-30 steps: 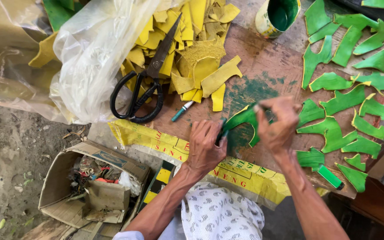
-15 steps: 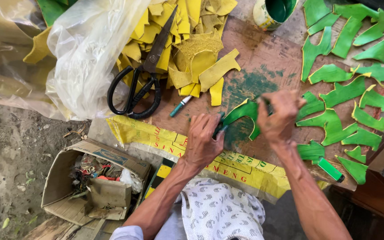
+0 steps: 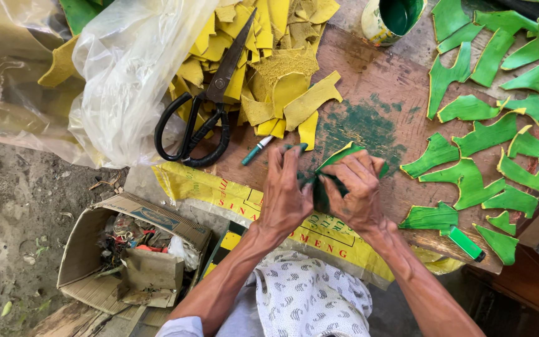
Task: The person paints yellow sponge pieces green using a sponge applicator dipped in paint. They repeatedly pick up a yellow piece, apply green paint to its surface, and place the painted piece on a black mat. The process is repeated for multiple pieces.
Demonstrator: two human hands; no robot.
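Green-painted piece (image 3: 335, 163) sits pinched between left hand (image 3: 286, 198) and right hand (image 3: 355, 190), each grip holding it.

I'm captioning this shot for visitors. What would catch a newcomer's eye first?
Centre frame, the left hand and right hand grip a green-painted piece over the wooden board. Bright green pieces lie spread at right; a yellow pile with black scissors lies at top left.

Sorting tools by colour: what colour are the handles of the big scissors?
Black, on the scissors lying over the yellow scraps; the head view shows it.
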